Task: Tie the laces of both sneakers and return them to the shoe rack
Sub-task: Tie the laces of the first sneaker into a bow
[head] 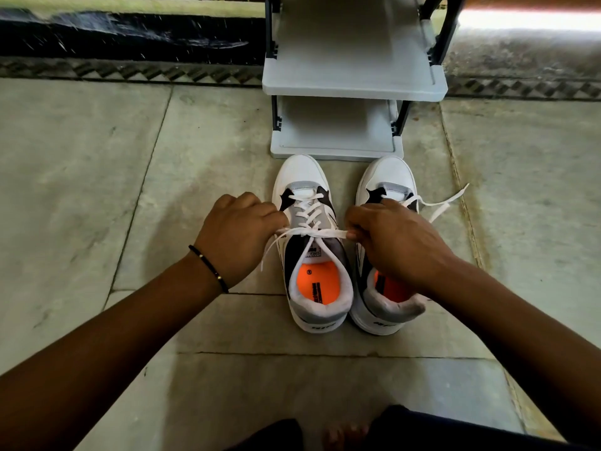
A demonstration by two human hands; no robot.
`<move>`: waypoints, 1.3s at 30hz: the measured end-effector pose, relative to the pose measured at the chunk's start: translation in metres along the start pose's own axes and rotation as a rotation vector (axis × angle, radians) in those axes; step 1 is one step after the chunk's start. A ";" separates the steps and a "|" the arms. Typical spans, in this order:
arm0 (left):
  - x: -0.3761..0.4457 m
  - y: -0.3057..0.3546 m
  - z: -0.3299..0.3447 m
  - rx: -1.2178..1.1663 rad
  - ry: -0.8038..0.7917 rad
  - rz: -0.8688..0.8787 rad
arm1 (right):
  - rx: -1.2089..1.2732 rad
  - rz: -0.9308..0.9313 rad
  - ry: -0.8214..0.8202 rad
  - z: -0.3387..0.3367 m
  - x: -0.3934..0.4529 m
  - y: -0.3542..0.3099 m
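Floor here is big pale stone tiles (97,157) with dark grout lines, a bit stained, and along the far edge there's a zigzag patterned border strip (130,71) under a dark wall band. A grey plastic shoe rack (354,83) with dark posts stands at the far middle, both visible shelves bare. The two white sneakers sit side by side right in front of its bottom shelf, toes nearly touching it. Left hand (237,236) and right hand (400,242) are each closed in a pinch on one end of the left sneaker's (313,255) lace (312,234), stretched taut across the tongue. Right sneaker (385,190) has its laces loose, trailing out to the right. Plenty of open floor either side of the shoes
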State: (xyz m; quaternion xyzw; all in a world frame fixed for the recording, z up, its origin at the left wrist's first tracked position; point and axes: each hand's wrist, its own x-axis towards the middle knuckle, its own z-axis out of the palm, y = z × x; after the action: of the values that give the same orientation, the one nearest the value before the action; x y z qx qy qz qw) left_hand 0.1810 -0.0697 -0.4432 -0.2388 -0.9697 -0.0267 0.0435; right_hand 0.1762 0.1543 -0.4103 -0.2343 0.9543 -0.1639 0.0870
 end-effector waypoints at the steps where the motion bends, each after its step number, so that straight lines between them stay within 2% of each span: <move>1: -0.001 0.000 0.000 -0.016 -0.008 -0.014 | -0.116 -0.047 -0.003 -0.002 0.000 -0.003; 3: -0.003 -0.004 0.002 -0.057 -0.002 -0.036 | -0.309 -0.136 -0.017 -0.006 -0.002 -0.011; 6: -0.004 -0.009 0.004 -0.062 0.015 -0.037 | -0.424 -0.250 -0.002 -0.015 -0.003 -0.020; 10: -0.003 -0.011 0.008 -0.077 0.027 -0.021 | -0.462 -0.256 -0.148 -0.023 -0.003 -0.024; 14: -0.003 -0.016 0.014 -0.141 0.007 -0.017 | -0.431 -0.318 -0.194 -0.028 -0.001 -0.025; 17: 0.001 -0.014 0.015 -0.190 -0.038 -0.074 | -0.437 -0.269 -0.254 -0.030 0.003 -0.022; 20: 0.007 -0.012 0.014 -0.191 -0.110 -0.152 | -0.388 -0.204 -0.242 -0.027 0.001 -0.018; 22: 0.006 -0.011 0.008 -0.241 -0.076 -0.240 | -0.274 -0.102 -0.192 -0.026 -0.001 -0.012; 25: 0.007 -0.006 -0.005 -0.452 -0.001 -0.352 | -0.069 -0.034 0.081 -0.029 -0.002 -0.010; 27: 0.010 0.004 -0.016 -0.453 -0.053 -0.267 | 0.024 -0.040 0.211 -0.029 0.000 -0.017; 30: 0.010 0.020 -0.016 -0.237 -0.209 -0.155 | -0.140 -0.086 0.061 -0.013 0.003 -0.027; 33: 0.005 0.024 -0.010 -0.147 -0.098 -0.110 | -0.293 -0.175 -0.020 0.009 -0.001 -0.025; 35: 0.003 0.019 -0.005 -0.129 -0.011 -0.077 | -0.247 -0.181 0.053 0.014 -0.003 -0.021; 39: 0.005 0.008 0.001 -0.108 0.080 -0.003 | -0.176 -0.163 0.009 0.009 -0.002 -0.021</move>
State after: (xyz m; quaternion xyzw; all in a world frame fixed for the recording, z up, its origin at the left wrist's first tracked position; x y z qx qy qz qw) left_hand 0.1800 -0.0603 -0.4434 -0.2380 -0.9647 -0.0888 0.0692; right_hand 0.1892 0.1354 -0.4110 -0.3170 0.9432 -0.0869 0.0484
